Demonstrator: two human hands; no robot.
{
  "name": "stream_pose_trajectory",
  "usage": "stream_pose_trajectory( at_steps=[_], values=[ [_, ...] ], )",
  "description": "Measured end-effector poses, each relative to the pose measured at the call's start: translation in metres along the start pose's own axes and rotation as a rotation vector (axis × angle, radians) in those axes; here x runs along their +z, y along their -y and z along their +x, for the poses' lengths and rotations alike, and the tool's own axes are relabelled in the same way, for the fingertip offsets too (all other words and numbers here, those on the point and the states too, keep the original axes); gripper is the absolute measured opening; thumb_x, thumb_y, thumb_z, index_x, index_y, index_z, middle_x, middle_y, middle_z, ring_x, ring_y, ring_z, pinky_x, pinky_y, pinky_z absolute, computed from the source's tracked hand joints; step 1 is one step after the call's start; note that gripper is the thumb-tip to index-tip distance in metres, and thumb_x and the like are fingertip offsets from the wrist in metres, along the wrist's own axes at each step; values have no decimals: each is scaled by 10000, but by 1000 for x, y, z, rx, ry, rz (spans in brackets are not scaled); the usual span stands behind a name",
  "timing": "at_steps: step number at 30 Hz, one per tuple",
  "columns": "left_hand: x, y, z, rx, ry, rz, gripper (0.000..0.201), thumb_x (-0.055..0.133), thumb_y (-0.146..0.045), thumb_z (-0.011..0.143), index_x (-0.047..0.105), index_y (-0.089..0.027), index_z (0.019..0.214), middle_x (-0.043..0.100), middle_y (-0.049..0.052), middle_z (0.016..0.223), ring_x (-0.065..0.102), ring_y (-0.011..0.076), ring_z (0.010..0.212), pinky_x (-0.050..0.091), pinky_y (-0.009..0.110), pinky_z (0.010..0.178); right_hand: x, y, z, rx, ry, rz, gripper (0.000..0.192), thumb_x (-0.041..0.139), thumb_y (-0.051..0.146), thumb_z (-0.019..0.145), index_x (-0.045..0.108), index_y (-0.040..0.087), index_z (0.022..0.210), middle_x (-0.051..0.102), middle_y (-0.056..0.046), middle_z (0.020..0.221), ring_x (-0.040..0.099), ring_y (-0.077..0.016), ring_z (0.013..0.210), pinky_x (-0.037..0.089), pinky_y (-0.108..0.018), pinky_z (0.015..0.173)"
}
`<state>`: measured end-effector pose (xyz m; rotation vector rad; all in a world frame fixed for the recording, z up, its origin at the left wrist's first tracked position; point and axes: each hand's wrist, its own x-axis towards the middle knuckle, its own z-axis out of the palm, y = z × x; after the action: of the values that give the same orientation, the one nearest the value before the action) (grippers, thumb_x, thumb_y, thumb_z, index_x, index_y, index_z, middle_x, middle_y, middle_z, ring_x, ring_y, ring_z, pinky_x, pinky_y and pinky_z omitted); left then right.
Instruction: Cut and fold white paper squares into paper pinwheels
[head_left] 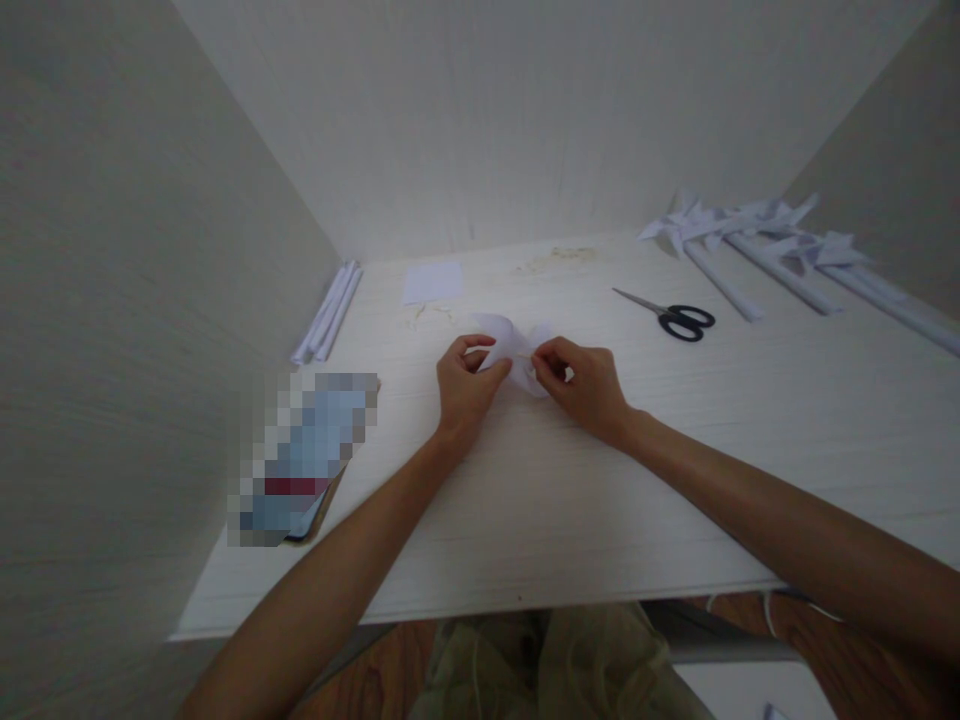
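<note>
A folded white paper pinwheel point(499, 328) is held just above the middle of the table. My left hand point(466, 385) grips its left side, with the thumb in front and the fingers curled behind. At its right side my right hand point(581, 385) is closed in a pinch, thumb against forefinger. Between those fingertips a thin pale stick point(523, 356) points toward the pinwheel's middle; it is too small to make out fully. Part of the paper is hidden behind both hands.
Scissors point(679, 318) with black handles lie right of my hands. Paper pinwheels point(750, 222) on rolled paper sticks point(787, 275) are at the back right. Rolled paper tubes point(328, 312), a paper square point(433, 282) and thin scraps point(562, 257) lie farther back. A blurred phone point(315, 460) is at left.
</note>
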<state>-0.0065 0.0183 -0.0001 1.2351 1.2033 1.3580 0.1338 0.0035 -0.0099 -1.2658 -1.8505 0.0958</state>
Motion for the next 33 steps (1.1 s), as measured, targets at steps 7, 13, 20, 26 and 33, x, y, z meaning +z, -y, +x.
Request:
stream_pose_trajectory(
  at_steps=[7, 13, 20, 26, 33],
  values=[
    [0, 0, 0, 2, 12, -10, 281, 661, -145, 534, 534, -178, 782, 638, -22, 612, 589, 110, 541, 437, 212, 520, -1, 1, 0, 1, 7, 6, 132, 486, 230, 775, 545, 165, 676, 585, 3, 537, 516, -85, 468, 376, -199, 494],
    [-1, 1, 1, 7, 4, 22, 286, 660, -146, 528, 535, -169, 784, 641, -14, 622, 590, 114, 536, 433, 212, 506, -1, 1, 0, -5, 2, -5, 131, 485, 228, 771, 541, 168, 668, 585, 8, 534, 511, -81, 465, 373, -198, 496],
    [0, 1, 0, 6, -3, 30, 286, 667, -155, 534, 526, -170, 782, 632, -16, 609, 591, 114, 530, 429, 207, 496, -1, 1, 0, -1, 2, -16, 121, 495, 225, 768, 542, 167, 673, 593, 6, 534, 519, -82, 462, 373, -197, 490],
    [0, 1, 0, 28, -29, 70, 285, 676, -157, 535, 524, -175, 775, 620, -23, 595, 589, 116, 529, 421, 203, 484, 0, 1, 0, 23, 48, -4, 120, 489, 239, 780, 544, 166, 701, 622, -7, 563, 552, -95, 484, 386, -205, 504],
    [0, 0, 0, 36, -10, 67, 269, 657, -139, 547, 521, -178, 775, 608, -31, 578, 585, 111, 526, 417, 199, 484, 0, 0, 0, 77, 76, 44, 106, 518, 236, 769, 546, 162, 698, 643, -15, 574, 575, -106, 496, 401, -207, 508]
  ],
)
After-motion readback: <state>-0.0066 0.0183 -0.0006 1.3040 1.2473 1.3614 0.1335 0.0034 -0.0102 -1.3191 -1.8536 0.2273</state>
